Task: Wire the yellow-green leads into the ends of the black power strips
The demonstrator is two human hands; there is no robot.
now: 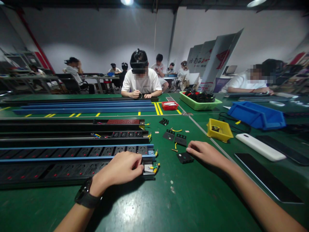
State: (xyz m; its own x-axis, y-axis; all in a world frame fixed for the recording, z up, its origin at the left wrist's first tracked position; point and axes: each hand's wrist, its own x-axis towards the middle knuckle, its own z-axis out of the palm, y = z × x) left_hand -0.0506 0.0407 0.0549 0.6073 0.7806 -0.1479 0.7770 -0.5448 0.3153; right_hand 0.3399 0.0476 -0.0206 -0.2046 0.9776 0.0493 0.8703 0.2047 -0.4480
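My left hand (122,169), a watch on its wrist, lies over the right end of the nearest black power strip (65,170). Its fingers are curled down on the strip, thumb and forefinger close together by the end. Yellow-green wires with ring terminals (156,167) stick out there. Bent fingers of my right hand (202,153) are closed at the edge of a small black end plate (184,157); the fingertips are partly hidden. Beyond it lie more black end plates (180,139) and a short yellow wire (175,146) near a screw (174,150).
More power strips (130,134) lie parallel behind. Blue rails (87,106) are farther back, before a seated co-worker (141,79). Rightward stand a yellow bin (219,130), a blue bin (257,115), a green basket (201,102), a white power bank (260,147) and a dark phone (266,177).
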